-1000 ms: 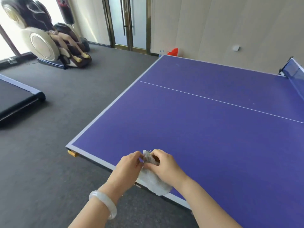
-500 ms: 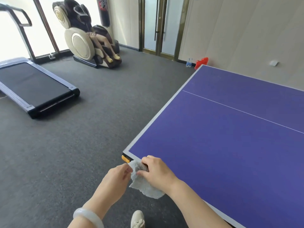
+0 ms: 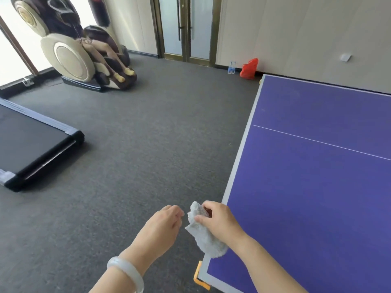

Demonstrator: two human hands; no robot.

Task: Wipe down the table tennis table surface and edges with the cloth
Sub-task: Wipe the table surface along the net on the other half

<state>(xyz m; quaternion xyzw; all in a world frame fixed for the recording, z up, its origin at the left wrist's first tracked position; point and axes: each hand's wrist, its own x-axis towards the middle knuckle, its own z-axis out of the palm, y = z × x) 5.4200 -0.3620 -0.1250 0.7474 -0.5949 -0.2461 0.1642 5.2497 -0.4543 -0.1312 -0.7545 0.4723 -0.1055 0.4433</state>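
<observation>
— Where is the pale grey fluffy cloth [image 3: 204,235]?
— At the left edge of the purple table tennis table [image 3: 306,197], close to its near corner. Its lower end lies over the pale border and its top is bunched up.
— What holds it?
— The right hand [image 3: 221,222] pinches the bunched top between thumb and curled fingers.
— And the other hand?
— The left hand [image 3: 163,224] hangs just left of the cloth, apart from it, fingers loosely curled round nothing. A milky white bangle [image 3: 127,273] sits on that wrist.
— At the corner itself?
— An orange corner guard [image 3: 200,275], just under the table's near left corner.
— Further out?
— Dark grey carpet [image 3: 148,144]. A black treadmill deck [image 3: 31,149] lies at the left, and a cream and brown massage chair [image 3: 69,51] stands far left. A red plastic bag [image 3: 249,68] and two clear bottles [image 3: 231,67] sit against the far wall, right of a brass-framed glass door [image 3: 186,28].
</observation>
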